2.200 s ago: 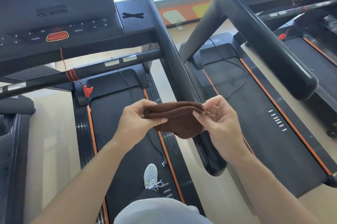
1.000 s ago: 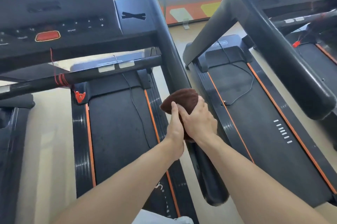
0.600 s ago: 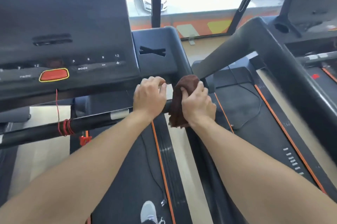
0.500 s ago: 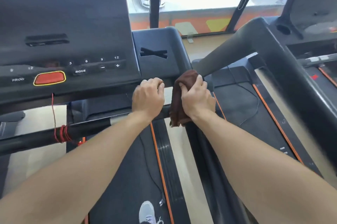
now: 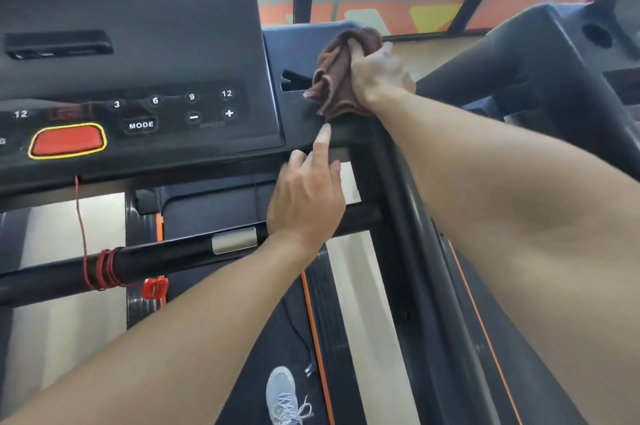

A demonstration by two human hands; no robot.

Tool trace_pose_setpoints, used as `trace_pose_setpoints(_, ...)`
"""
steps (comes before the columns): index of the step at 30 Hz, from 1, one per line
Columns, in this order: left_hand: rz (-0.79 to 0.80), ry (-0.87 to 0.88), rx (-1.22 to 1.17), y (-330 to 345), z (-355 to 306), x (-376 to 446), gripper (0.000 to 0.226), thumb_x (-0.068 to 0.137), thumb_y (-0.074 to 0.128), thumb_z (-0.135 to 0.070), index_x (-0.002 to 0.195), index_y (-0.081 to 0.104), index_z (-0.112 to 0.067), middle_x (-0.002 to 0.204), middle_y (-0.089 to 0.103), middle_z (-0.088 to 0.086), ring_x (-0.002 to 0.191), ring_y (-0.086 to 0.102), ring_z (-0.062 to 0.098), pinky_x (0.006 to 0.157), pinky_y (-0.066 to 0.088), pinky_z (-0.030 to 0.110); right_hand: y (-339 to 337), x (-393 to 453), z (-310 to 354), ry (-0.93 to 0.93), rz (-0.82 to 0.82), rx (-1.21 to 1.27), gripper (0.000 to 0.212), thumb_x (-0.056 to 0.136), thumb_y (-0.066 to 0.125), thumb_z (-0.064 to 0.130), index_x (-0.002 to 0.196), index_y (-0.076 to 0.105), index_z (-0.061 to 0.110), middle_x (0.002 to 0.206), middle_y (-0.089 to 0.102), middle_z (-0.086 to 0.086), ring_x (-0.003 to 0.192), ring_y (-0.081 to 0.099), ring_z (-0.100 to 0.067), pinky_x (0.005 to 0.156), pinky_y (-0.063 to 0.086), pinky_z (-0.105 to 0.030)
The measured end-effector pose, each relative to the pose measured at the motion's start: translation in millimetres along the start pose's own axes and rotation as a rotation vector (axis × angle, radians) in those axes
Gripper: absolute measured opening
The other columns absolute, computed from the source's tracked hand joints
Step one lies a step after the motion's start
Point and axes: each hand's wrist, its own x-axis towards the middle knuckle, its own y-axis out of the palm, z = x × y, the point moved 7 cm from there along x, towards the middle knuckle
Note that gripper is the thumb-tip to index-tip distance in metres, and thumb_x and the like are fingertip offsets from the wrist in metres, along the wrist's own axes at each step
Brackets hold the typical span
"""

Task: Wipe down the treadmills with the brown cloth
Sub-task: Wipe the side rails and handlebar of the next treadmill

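Observation:
My right hand (image 5: 377,73) presses the bunched brown cloth (image 5: 334,74) onto the right side panel of the black treadmill console (image 5: 138,54), partly over an X-shaped slot. My left hand (image 5: 306,196) hovers just below, fingers apart and holding nothing, with one fingertip touching the console's lower edge under the cloth. It hangs in front of the black crossbar (image 5: 166,256). The cloth's underside is hidden beneath my right hand.
A red stop button (image 5: 67,140) and speed keys sit on the console face. A red safety cord (image 5: 102,268) is wound around the crossbar. A second treadmill's handrail (image 5: 519,54) rises on the right. My shoe (image 5: 282,393) stands on the belt below.
My right hand has carried the cloth up from the handrail junction onto the console's side panel. My left hand let go of the crossbar and opened its fingers. The view moved closer to the console.

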Motion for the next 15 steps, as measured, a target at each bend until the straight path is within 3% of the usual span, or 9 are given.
trace_pose_setpoints(2,-0.023,0.016,-0.003,-2,-5,-2,0.067,0.105,0.041,-0.026,0.163,0.007,-0.027,0.091,0.055,0.004,0.084,0.053,0.026,0.083,0.050,0.044,3,2,5,-0.085,0.050,-0.014,0.094,0.090,0.038,0.083,0.159,0.027,0.019,0.154,0.047,-0.011,0.137,0.050,-0.035,0.111,0.037,-0.045)
trace_pose_setpoints(5,-0.075,-0.029,-0.085,-10,-3,-4,0.079,0.100,0.035,-0.013,0.161,-0.009,-0.034,0.087,0.055,0.002,0.081,0.054,0.025,0.078,0.052,0.049,5,-10,5,-0.265,0.180,-0.087,0.112,0.079,0.046,0.090,0.165,0.000,0.035,0.173,0.009,-0.006,0.152,0.030,-0.037,0.123,0.027,-0.051)
trace_pose_setpoints(7,-0.162,-0.081,-0.164,-20,0,-7,0.076,0.098,0.035,-0.012,0.162,0.001,-0.032,0.085,0.053,0.001,0.081,0.054,0.024,0.076,0.051,0.049,3,-23,-2,-0.330,0.263,-0.096,0.113,0.079,0.053,0.088,0.164,-0.005,0.042,0.174,-0.008,-0.004,0.156,0.019,-0.036,0.126,0.021,-0.050)
trace_pose_setpoints(11,-0.246,-0.060,-0.251,-29,-3,-17,0.065,0.096,0.033,-0.015,0.160,0.023,-0.023,0.090,0.058,0.005,0.086,0.057,0.026,0.082,0.049,0.043,-4,-64,-38,-0.346,0.365,-0.084,0.121,0.073,0.069,0.082,0.162,-0.005,0.048,0.172,-0.018,0.000,0.159,0.006,-0.032,0.128,0.018,-0.050)
trace_pose_setpoints(13,-0.260,-0.093,-0.259,-29,-2,-18,0.061,0.096,0.032,-0.017,0.156,0.030,-0.021,0.091,0.061,0.007,0.089,0.058,0.029,0.080,0.046,0.040,-6,-92,-61,-0.360,0.367,-0.143,0.128,0.071,0.083,0.065,0.161,-0.007,0.048,0.172,-0.019,-0.001,0.158,0.012,-0.036,0.125,0.024,-0.051)
trace_pose_setpoints(15,-0.222,-0.161,-0.229,-28,2,-16,0.055,0.095,0.032,-0.020,0.150,0.037,-0.020,0.085,0.062,0.008,0.087,0.058,0.032,0.073,0.042,0.042,-9,-117,-81,-0.320,0.322,-0.210,0.121,0.080,0.081,0.041,0.161,-0.009,0.047,0.172,-0.015,0.001,0.153,0.025,-0.039,0.121,0.032,-0.051)
